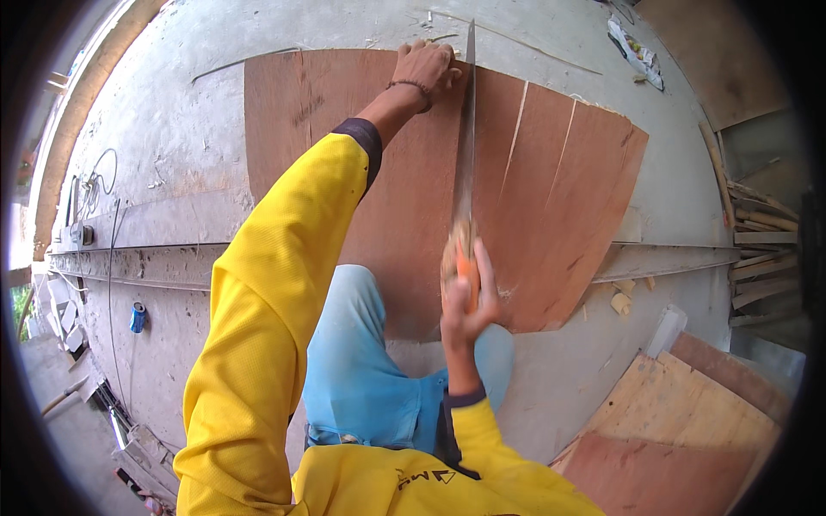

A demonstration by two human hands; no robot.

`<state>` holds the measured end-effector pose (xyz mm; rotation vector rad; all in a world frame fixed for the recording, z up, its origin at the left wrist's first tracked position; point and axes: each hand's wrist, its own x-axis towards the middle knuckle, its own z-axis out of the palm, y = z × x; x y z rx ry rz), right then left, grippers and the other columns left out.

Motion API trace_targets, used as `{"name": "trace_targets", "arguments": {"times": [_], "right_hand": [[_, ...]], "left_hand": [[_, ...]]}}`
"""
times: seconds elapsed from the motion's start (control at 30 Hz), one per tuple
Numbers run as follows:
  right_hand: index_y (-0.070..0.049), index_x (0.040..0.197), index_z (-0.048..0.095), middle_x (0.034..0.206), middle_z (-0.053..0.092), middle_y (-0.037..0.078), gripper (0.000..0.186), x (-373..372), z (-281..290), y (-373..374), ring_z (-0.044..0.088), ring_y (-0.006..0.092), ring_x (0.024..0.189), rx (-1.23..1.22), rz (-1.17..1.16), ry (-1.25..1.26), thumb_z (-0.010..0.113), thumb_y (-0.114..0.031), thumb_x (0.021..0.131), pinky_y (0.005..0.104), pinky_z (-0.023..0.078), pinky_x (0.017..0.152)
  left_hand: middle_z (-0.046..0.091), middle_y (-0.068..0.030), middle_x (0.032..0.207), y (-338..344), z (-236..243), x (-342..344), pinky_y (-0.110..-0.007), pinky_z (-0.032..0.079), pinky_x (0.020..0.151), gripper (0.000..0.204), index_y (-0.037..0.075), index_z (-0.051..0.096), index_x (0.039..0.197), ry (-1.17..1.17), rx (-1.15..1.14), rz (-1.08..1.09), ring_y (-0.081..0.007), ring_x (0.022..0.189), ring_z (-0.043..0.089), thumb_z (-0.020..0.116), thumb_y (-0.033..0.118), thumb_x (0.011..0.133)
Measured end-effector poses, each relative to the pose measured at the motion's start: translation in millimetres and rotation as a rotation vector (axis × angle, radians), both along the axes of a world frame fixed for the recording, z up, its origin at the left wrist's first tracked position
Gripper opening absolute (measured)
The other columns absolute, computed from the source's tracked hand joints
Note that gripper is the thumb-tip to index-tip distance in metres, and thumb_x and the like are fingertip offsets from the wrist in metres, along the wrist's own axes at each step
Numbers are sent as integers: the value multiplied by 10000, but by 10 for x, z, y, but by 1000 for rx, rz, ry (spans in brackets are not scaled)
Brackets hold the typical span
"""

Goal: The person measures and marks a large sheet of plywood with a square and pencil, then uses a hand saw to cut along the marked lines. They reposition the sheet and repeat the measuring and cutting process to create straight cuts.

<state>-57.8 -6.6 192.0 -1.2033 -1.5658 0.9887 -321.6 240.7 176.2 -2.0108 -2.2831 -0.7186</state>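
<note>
At twelve, left hand (424, 70) on plywood (361, 206), grip unclear; right hand (471, 314) holds saw (467, 146). Stiff, I judge: grasp edges.

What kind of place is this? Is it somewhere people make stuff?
Probably a simple woodworking spot, or maybe a building site. The right hand holds a handsaw against a big brown wooden sheet, and more boards lie at the lower right.
</note>
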Motion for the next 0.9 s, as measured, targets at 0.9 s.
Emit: {"name": "trace_targets", "arguments": {"times": [0.9], "right_hand": [[139, 1364, 511, 1213, 673, 286, 608, 685, 69, -822, 697, 340, 1085, -21, -15, 4, 516, -352, 1006, 415, 560, 928]], "left_hand": [[712, -99, 1041, 26, -7, 49, -501, 364, 986, 213, 137, 658, 1069, 11, 73, -8, -319, 1085, 594, 651, 299, 932]]}}
